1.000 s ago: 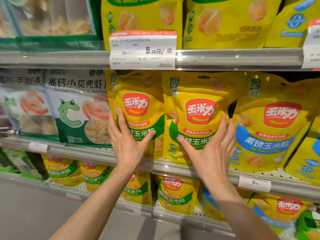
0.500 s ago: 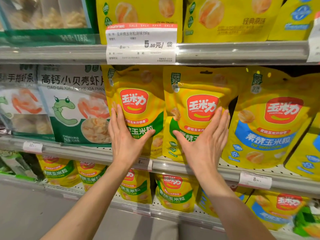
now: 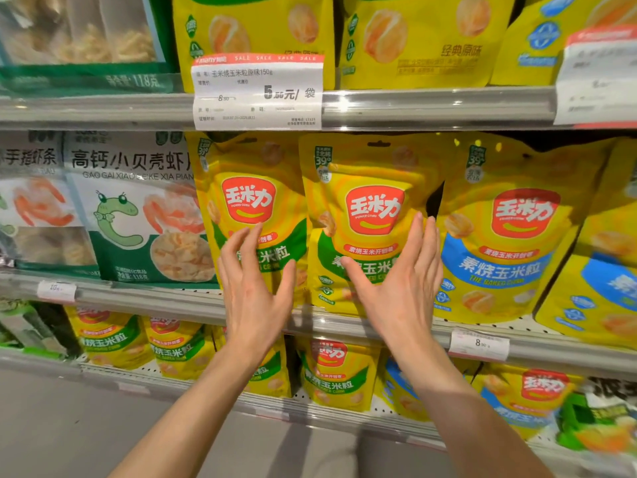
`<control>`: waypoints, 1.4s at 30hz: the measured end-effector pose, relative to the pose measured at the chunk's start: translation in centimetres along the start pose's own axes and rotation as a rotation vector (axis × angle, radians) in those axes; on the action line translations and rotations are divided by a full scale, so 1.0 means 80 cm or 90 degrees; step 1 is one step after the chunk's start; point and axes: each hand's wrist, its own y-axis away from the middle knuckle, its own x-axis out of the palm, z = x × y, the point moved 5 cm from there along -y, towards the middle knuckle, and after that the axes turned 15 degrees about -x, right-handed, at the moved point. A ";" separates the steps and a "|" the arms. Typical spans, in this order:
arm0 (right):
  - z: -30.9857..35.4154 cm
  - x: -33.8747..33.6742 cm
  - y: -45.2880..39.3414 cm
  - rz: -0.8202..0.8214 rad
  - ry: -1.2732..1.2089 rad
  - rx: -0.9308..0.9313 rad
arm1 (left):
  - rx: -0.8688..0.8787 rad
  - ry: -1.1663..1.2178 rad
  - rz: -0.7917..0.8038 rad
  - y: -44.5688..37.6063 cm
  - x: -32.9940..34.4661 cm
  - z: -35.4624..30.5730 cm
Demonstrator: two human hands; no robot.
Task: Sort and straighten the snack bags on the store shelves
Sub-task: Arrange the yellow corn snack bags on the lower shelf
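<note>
Store shelving fills the view, its middle shelf [image 3: 138,298] lined with yellow snack bags. Both hands are spread flat with fingers straight, curled round nothing. The left hand [image 3: 253,291] lies in front of the lower half of the left green-banded corn bag [image 3: 251,208], fingers pointing up and thumb splayed to the right; whether the palm truly presses the bag cannot be told. The right hand [image 3: 396,288] is set against the lower right part of the middle green-banded corn bag [image 3: 365,215], its fingers reaching up along that bag's right edge, thumb stretched left across the printed band. These two bags stand upright side by side, touching. Just right of them stands a blue-banded corn bag [image 3: 510,236], tilted slightly. To the left sits a green and white shrimp chip bag [image 3: 138,208]. A sale price tag [image 3: 258,93] hangs on the upper shelf rail [image 3: 431,105]. More corn bags fill the lower shelf [image 3: 331,370].
</note>
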 end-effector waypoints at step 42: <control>-0.194 -0.082 -0.025 -0.031 -0.038 0.241 | 0.048 -0.118 0.076 0.039 0.116 -0.110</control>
